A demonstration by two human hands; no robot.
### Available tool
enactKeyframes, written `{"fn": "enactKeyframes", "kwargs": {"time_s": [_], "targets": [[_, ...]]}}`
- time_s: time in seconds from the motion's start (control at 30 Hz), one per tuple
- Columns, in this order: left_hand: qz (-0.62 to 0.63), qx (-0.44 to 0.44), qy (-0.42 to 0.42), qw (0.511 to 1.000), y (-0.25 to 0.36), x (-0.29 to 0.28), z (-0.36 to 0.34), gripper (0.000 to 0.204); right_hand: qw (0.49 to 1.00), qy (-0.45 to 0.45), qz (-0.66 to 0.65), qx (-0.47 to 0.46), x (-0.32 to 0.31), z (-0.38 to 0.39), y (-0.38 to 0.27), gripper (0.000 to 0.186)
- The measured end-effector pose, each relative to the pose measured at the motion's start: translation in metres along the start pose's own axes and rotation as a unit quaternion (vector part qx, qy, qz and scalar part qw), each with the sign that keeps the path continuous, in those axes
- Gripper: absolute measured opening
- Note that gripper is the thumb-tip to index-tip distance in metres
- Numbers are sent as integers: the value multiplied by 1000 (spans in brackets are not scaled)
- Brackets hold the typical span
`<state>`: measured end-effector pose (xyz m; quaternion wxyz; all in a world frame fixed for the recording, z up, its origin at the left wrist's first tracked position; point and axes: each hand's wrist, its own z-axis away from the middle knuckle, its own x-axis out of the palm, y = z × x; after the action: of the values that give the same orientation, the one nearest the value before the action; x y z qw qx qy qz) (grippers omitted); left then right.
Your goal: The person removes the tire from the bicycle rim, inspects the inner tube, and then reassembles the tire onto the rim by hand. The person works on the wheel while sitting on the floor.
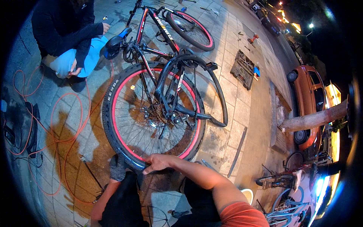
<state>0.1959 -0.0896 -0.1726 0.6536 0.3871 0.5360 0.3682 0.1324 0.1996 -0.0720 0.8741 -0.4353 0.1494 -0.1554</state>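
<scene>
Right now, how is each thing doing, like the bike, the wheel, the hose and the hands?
Bicycle: upside down on the paving.
Rear wheel: mounted in the frame, tyre on.
Left hand: gloved, gripping the tyre's near edge.
Right hand: bare, pressing on the tyre.
Orange hose: lying in loose loops.
Tool tray: open on the ground.

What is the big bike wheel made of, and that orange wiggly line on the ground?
The tyre looks like matt black rubber with a knobbly tread; the rim is glossy red, probably painted metal, and the thin shiny spokes seem to be metal. The orange hose loops loosely, so it is likely soft plastic or rubber.
</scene>
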Motion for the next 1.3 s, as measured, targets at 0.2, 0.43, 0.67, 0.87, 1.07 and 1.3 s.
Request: {"fn": "enactKeyframes", "kwargs": {"time_s": [0.2,0.43,0.67,0.87,1.07,1.3], "targets": [[-47,-17,-47,998,-32,-6,3,55,998,-45,45,6,-7,25,10,48],[-189,120,-27,974,-6,-10,6,71,976,-88,179,91,-16,49,39,53],[-252,126,-7,959,-44,-6,7,68,957,-77,255,110,-16,49,56,45],[-38,3,-82,996,14,10,-7,50,998,10,54,-1,7,35,18,33],[-158,-12,-120,980,53,-19,-7,51,993,58,-103,-24,12,-21,-8,41],[-210,96,4,973,18,-16,-1,46,1000,-9,-8,-1,-6,23,17,52]]}}
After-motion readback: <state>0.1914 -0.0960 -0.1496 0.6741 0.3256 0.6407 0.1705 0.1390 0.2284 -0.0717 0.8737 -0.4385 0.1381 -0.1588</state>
